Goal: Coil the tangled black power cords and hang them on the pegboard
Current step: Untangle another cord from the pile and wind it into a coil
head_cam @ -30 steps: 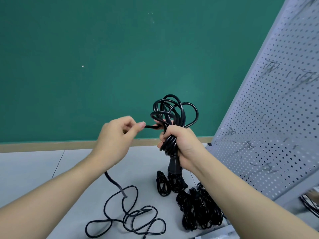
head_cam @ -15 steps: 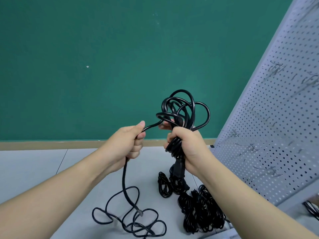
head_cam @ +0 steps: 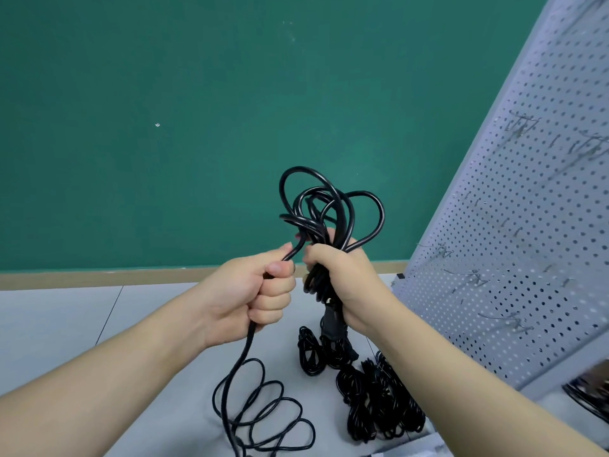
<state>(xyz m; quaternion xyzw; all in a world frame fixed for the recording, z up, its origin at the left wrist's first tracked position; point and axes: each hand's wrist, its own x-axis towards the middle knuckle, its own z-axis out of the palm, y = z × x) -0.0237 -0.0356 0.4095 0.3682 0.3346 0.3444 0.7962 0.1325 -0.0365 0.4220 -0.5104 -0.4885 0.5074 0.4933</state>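
A person's two bare arms reach forward over a pale grey tabletop (head_cam: 66, 324) before a green wall. The right hand (head_cam: 342, 275) is clenched round a bundle of black power cord (head_cam: 324, 209), its loops fanning up toward twelve o'clock, a plug (head_cam: 333, 321) hanging below the fist. The left hand (head_cam: 260, 291), just beside it at nine o'clock, grips the free run of the same cord in a fist — that run drops to loose tangled loops (head_cam: 260, 410) on the tabletop at six o'clock. Already bundled cords (head_cam: 379, 397) lie in a heap at five o'clock. A grey pegboard (head_cam: 527, 258) with wire hooks (head_cam: 438, 250) leans at three o'clock.

The step appears to be winding the tail round the bundle. To do it well, the right hand likely should hold the loops firmly while the left feeds cord under light, even tension — letting slack slide through so the loops below untangle rather than knot.
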